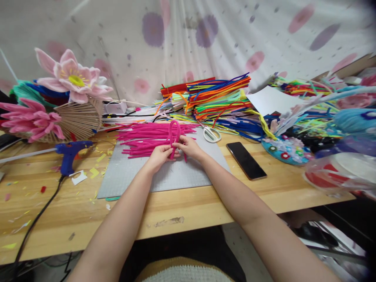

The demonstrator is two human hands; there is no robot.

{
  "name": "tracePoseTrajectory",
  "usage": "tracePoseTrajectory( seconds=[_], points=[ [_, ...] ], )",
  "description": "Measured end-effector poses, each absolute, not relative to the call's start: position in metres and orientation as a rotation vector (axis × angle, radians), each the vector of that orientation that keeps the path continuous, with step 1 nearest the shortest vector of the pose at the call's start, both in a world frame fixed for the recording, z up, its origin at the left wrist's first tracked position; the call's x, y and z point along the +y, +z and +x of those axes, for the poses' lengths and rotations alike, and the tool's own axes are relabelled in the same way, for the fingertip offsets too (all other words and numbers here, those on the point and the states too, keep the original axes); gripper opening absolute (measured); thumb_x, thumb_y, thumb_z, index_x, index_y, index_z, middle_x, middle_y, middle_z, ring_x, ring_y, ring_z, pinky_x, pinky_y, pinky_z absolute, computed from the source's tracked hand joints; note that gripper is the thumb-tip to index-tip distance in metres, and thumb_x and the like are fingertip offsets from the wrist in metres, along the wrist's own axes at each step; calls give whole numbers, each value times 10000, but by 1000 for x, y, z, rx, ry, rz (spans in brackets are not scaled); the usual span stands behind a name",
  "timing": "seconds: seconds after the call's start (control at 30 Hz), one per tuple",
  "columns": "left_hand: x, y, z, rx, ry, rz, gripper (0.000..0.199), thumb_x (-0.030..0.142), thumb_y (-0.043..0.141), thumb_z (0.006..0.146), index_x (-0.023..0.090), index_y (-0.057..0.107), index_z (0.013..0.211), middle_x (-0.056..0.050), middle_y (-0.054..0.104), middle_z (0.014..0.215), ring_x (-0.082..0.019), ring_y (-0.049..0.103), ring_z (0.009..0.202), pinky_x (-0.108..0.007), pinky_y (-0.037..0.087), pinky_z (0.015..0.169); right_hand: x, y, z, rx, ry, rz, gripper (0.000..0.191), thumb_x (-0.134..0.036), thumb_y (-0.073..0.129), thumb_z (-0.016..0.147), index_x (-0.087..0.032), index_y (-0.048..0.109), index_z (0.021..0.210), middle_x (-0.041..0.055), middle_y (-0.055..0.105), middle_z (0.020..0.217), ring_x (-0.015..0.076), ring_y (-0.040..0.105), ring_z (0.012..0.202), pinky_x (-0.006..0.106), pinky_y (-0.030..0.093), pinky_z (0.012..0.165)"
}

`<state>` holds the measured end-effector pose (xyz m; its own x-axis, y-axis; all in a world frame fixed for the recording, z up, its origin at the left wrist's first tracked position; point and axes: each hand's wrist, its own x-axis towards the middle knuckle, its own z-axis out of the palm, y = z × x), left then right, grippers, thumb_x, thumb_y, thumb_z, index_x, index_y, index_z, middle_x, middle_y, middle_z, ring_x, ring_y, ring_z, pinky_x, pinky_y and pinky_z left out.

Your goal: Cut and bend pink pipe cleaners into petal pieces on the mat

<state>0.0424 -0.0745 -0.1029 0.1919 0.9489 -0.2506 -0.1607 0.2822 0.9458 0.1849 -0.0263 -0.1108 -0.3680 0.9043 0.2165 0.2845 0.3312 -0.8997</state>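
– Bare arms [241, 199] fill the bottom; where's the pink loop [178, 133]?
– Frame centre. Left hand [163, 154] and right hand [190, 147] pinch its base, nearly closed.
– Any tip?
– I'd keep its sides even.

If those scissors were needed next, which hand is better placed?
The right hand, probably: the white-handled scissors lie closer to it, on that side. The left hand is farther off; both hold the pink loop.
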Motion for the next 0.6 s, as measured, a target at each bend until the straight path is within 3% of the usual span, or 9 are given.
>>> tracePoseTrajectory(
  seconds=[0.2,0.37,0.6],
  points=[
    [-73,-110,43,1015,962,1038,193,225,683,650,107,640,797,-40,645,720,-142,635,653,-322,520,667,-25,-113,186,-1899,923,-1094,226,-336,565,692,-168,446,600,-55,423,554,82,366,544,227,276,528],
    [-69,-115,43,1005,972,1154,139,212,677,637,111,639,726,-20,639,654,-138,623,621,-354,492,750,-23,-118,184,-1823,1091,-1026,207,-330,579,665,-168,456,631,-53,447,569,83,404,546,222,306,527],
    [-65,-118,45,1142,1136,1549,172,200,597,674,162,701,805,-13,683,727,-166,607,745,-307,442,787,-30,-106,186,-1510,1496,-838,418,-350,644,616,-198,465,961,-66,519,630,63,421,473,195,308,453]
  ],
)
